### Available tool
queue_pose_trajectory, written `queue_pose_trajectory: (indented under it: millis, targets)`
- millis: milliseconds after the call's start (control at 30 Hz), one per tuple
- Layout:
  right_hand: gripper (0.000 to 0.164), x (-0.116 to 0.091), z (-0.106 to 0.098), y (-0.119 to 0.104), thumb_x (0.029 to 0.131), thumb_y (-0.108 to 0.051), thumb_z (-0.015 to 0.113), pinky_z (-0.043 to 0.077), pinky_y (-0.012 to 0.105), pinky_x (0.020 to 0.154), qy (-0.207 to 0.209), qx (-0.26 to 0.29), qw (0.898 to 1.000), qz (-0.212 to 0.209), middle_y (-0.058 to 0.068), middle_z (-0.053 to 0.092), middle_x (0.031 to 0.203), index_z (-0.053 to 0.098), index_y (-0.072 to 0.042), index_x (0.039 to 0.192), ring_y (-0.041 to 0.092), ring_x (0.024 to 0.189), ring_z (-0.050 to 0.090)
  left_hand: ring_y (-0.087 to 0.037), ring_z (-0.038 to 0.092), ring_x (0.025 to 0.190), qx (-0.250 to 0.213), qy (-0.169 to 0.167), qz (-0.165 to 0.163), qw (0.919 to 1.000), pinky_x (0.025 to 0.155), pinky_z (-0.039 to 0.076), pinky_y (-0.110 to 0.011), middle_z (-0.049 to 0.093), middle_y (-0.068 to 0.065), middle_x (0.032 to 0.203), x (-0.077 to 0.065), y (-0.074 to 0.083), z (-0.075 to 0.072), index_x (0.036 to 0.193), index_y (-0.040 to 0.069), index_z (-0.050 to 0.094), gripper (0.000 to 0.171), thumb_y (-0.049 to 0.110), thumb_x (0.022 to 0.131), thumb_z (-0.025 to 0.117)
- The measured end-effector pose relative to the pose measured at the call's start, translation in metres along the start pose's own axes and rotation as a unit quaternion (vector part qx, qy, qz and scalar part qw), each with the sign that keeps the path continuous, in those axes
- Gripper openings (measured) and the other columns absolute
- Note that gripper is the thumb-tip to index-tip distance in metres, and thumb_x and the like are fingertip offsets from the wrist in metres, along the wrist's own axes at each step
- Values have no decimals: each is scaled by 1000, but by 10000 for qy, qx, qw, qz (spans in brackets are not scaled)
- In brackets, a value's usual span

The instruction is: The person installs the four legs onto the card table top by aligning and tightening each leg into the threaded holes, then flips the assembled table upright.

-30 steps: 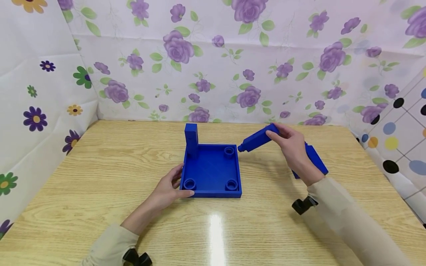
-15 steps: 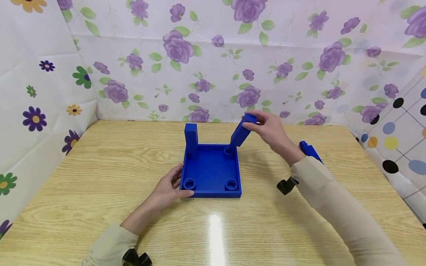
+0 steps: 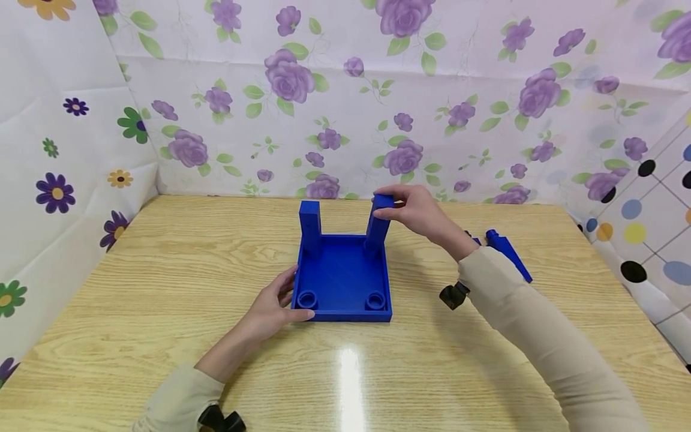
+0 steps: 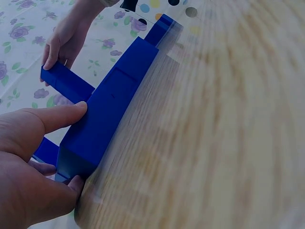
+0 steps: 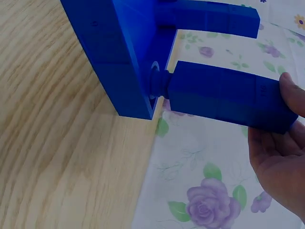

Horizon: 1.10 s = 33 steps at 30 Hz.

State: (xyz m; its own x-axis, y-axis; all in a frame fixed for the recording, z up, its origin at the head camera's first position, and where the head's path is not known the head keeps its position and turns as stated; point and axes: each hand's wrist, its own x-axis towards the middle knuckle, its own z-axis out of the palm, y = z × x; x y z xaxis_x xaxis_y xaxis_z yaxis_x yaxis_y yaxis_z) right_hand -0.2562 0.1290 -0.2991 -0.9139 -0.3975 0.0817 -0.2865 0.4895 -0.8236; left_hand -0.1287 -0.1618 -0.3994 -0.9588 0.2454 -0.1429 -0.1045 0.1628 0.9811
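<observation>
A blue square tabletop [image 3: 340, 273] with a raised rim lies underside up on the wooden table. My left hand [image 3: 270, 306] grips its front-left corner, thumb on the front rim. One blue table leg [image 3: 311, 228] stands upright in the back-left corner. Over the back-right corner, my right hand [image 3: 418, 211] pinches the top of another blue table leg [image 3: 378, 231]. In the right wrist view, this leg's narrow ridged end [image 5: 164, 85] sits at the round socket, its block end held between thumb and fingers. Round sockets show at front left [image 3: 308, 299] and front right [image 3: 375, 300].
Right of the tabletop lies a loose blue leg [image 3: 507, 253], with a bit of another blue piece [image 3: 473, 237] showing beside the right forearm. A floral cloth [image 3: 345, 120] hangs behind the wooden table [image 3: 259, 372]. Dark wrist cameras sit at both sleeves.
My right hand has carried the leg leftward to the back-right socket and tipped it from slanted to nearly upright. My left hand and the tabletop have stayed in place.
</observation>
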Motion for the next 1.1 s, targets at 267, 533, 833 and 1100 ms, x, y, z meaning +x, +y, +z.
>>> queue_pose_trajectory:
  millis: [267,533,833,1100]
  targets:
    - [45,7,8,0,90,-19,71,54,36,84,-287,-445,9983,-246,14,62,122,60,-4,131,26,105,63,-38,30,138,53,24,1,10000,112,26,-46,31,-24,149,-1,0,0,153,3,20,92,1,80,76]
    - [48,3,5,5,91,-15,69,53,37,89,-414,-261,9982,-332,14,60,127,55,-4,136,27,112,60,-38,29,138,66,-12,62,10000,112,26,-47,30,-24,150,0,-1,0,153,2,20,92,1,81,76]
    - [56,-2,0,12,93,-6,64,50,35,93,-752,125,9968,-243,14,53,138,44,-8,145,27,122,54,-38,31,137,52,-12,76,10000,112,27,-47,31,-24,150,0,-2,-2,153,2,19,92,1,81,76]
    - [56,-3,8,17,91,-15,69,54,35,86,-252,-22,9994,-237,14,62,122,48,-8,143,26,108,62,-37,32,137,-54,-69,86,9999,112,28,-46,31,-23,150,0,-2,-1,154,4,19,92,2,81,76]
